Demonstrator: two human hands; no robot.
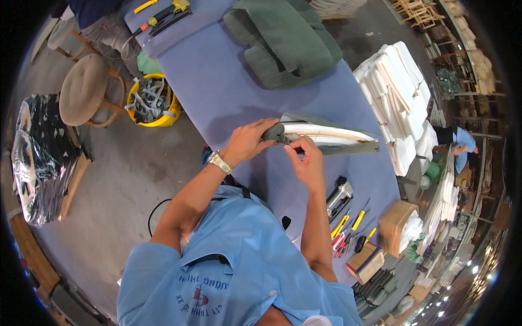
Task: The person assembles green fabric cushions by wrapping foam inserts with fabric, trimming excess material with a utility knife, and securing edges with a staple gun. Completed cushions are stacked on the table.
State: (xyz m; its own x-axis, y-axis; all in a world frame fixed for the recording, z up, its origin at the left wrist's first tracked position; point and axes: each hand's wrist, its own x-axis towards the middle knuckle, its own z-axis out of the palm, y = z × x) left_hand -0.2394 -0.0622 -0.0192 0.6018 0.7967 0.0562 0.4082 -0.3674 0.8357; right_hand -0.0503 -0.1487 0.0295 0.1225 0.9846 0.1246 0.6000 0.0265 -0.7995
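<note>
Head view, and both hands are busy at the left end of a green-covered cushion panel [333, 132], held over the middle of the worktable [217, 70] with its open side facing the wearer. White foam shows along that side. Left hand [251, 142] has its fingers wrapped over the bunched dark green fabric at that end, thumb underneath, probably to stop it slipping. Right hand [307, 165] has thumb and forefinger pinched together just beside it, seemingly on the cover's edge, though the bit between the fingertips is too small to tell. My guess is the panel is tipped so the opening can be seen and reached; can't tell if its underside rests on the table.

Room-wise, the panel's pointed right end comes up near the table's right edge, so I'd say there's more slack toward the left edge. A gap separates it from the green cushion pile [283, 43] toward the far end. Tools sit by the near right corner: a metal staple gun [340, 198] and a yellow screwdriver [358, 219], likely parked there for the right hand. That forearm passes just left of them, so tight-ish on that side.
</note>
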